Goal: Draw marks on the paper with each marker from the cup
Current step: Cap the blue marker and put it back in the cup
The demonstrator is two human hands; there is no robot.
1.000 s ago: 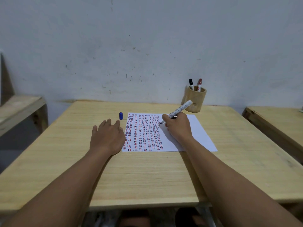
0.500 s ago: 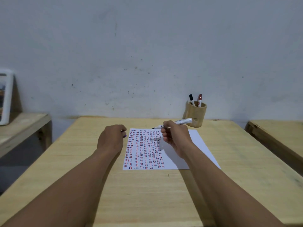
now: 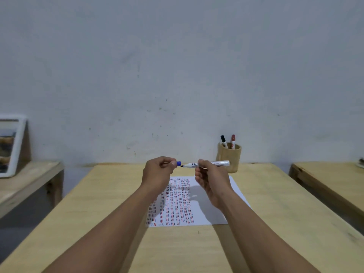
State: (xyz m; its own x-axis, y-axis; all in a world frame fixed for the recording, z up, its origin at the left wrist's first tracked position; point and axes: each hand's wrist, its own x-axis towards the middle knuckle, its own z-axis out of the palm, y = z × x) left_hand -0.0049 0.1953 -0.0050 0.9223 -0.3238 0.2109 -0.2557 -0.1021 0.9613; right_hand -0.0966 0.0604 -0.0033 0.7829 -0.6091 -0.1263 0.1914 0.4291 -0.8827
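Left hand (image 3: pixel 157 171) pinches blue cap (image 3: pixel 178 163) | right hand (image 3: pixel 211 180) grips marker (image 3: pixel 204 164) above paper (image 3: pixel 214 205), tip at cap | paper's left part marked | two markers wait in cup (image 3: pixel 229 159); recapping appears next

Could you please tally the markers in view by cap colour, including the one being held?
Blue: 1, the marker in the right hand, its cap in the left hand
Black: 1, in the cup
Red: 1, in the cup
Total: 3
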